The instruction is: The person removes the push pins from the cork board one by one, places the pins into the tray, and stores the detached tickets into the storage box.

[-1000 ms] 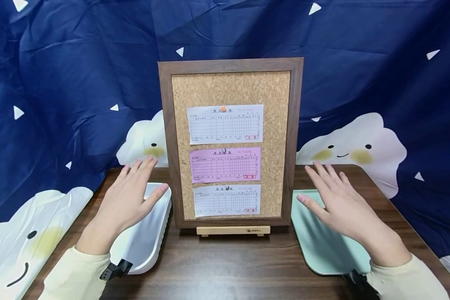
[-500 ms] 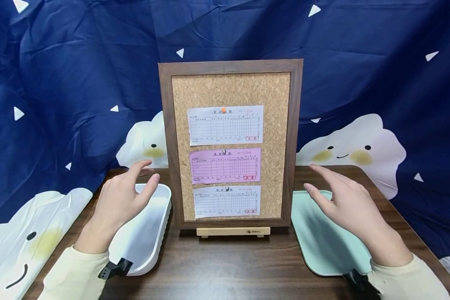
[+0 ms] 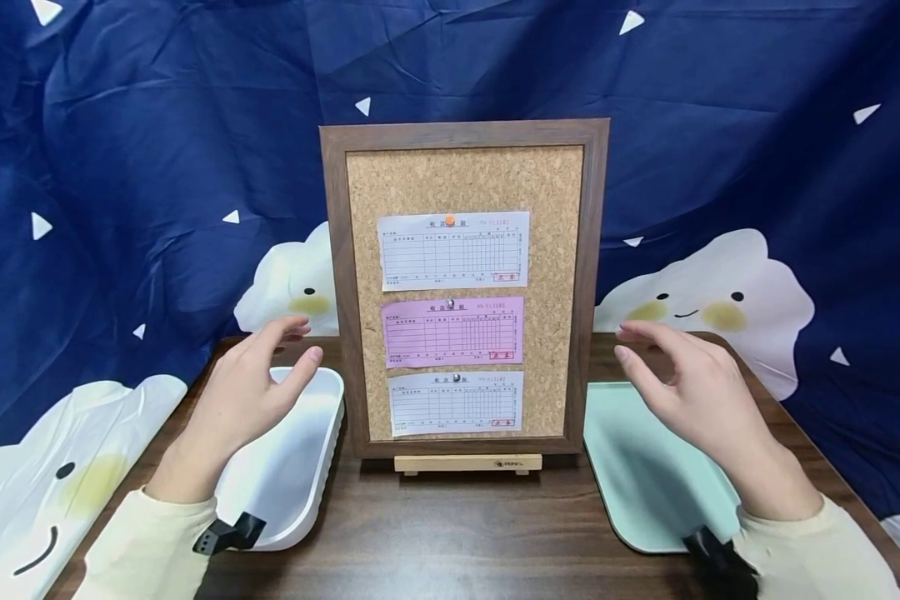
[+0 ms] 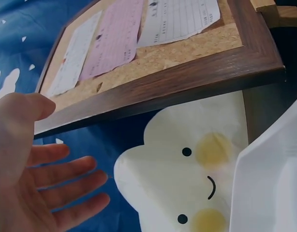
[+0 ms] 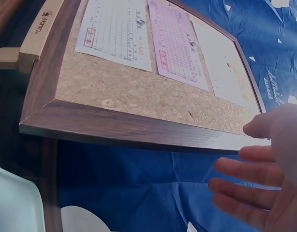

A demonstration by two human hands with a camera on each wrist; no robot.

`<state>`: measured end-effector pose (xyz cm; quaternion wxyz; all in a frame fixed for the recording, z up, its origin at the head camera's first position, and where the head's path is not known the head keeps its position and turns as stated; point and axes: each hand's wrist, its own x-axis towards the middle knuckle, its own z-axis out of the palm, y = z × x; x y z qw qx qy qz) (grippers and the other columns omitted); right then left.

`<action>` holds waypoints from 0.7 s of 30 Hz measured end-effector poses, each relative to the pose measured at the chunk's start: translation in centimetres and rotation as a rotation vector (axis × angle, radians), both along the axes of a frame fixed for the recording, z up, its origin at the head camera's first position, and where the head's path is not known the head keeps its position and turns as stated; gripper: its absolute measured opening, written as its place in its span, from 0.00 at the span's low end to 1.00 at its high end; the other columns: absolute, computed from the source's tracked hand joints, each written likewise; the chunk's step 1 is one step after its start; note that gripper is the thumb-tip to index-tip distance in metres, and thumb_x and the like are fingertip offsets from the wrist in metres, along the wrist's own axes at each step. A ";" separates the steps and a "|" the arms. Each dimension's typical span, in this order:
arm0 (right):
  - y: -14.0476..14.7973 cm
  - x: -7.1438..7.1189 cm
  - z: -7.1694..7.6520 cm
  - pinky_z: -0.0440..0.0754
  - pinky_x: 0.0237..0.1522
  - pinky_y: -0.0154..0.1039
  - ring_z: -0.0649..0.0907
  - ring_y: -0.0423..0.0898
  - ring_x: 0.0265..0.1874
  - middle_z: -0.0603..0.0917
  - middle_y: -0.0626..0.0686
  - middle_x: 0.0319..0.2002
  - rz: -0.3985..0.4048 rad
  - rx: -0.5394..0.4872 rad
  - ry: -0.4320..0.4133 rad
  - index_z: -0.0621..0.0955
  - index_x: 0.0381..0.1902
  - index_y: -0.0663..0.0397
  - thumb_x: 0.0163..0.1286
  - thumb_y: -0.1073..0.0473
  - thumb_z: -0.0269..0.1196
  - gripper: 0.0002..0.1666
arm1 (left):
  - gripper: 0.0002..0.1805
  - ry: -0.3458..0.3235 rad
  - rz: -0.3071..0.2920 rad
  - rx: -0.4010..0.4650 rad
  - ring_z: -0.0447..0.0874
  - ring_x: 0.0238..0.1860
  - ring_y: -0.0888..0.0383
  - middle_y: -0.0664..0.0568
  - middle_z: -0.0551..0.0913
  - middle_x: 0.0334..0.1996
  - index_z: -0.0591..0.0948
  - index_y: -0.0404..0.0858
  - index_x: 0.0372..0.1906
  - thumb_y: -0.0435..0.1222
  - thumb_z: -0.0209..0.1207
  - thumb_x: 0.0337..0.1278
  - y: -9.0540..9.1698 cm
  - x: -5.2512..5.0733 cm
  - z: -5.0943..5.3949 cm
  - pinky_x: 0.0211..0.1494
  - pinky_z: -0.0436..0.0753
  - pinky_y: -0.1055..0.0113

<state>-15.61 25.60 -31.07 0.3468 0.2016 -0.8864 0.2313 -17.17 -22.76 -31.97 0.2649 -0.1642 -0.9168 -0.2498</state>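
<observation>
A cork board [image 3: 465,179] in a dark wood frame stands on a small wooden easel [image 3: 468,463]. Three receipt slips are pinned to it: a white upper slip [image 3: 453,250] under an orange pushpin [image 3: 449,221], a pink middle slip [image 3: 454,333] and a white lower slip [image 3: 456,406], each of these two under a silver pin. My left hand [image 3: 243,396] hovers above the white tray, left of the board, fingers loosely bent and holding nothing. Over the green tray at the right, my right hand [image 3: 701,400] hangs likewise, its fingers relaxed and apart from the board.
The white tray [image 3: 332,467] lies left of the board and the flat green tray [image 3: 607,508] lies right of it, both on a dark wooden table [image 3: 450,533]. A blue curtain [image 3: 465,58] with cloud faces hangs behind.
Both hands have gone from straight, spread fingers to loosely bent ones, staying over the trays. The board and slips stay in place.
</observation>
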 end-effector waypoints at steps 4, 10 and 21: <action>-0.2 -0.2 0.3 0.76 0.37 0.22 0.77 0.17 0.36 0.94 0.54 0.46 0.041 -0.052 -0.003 0.89 0.55 0.55 0.67 0.66 0.72 0.18 | 0.24 -0.023 -0.045 0.028 0.88 0.60 0.39 0.37 0.88 0.60 0.79 0.34 0.68 0.41 0.64 0.74 0.0 -0.2 0.3 0.60 0.84 0.40; -0.7 -0.3 0.7 0.75 0.34 0.20 0.76 0.13 0.41 0.94 0.54 0.45 0.061 -0.074 -0.005 0.89 0.54 0.54 0.68 0.67 0.72 0.17 | 0.26 -0.057 -0.106 0.053 0.86 0.63 0.39 0.38 0.84 0.66 0.76 0.34 0.71 0.39 0.64 0.75 -0.1 -0.5 0.5 0.63 0.84 0.40; -1.6 -0.6 2.1 0.74 0.35 0.22 0.78 0.21 0.38 0.94 0.53 0.45 0.070 -0.047 -0.005 0.89 0.53 0.54 0.70 0.65 0.71 0.15 | 0.31 -0.104 -0.197 0.119 0.82 0.70 0.36 0.39 0.76 0.74 0.67 0.37 0.78 0.37 0.62 0.77 -0.3 -1.0 0.9 0.64 0.85 0.40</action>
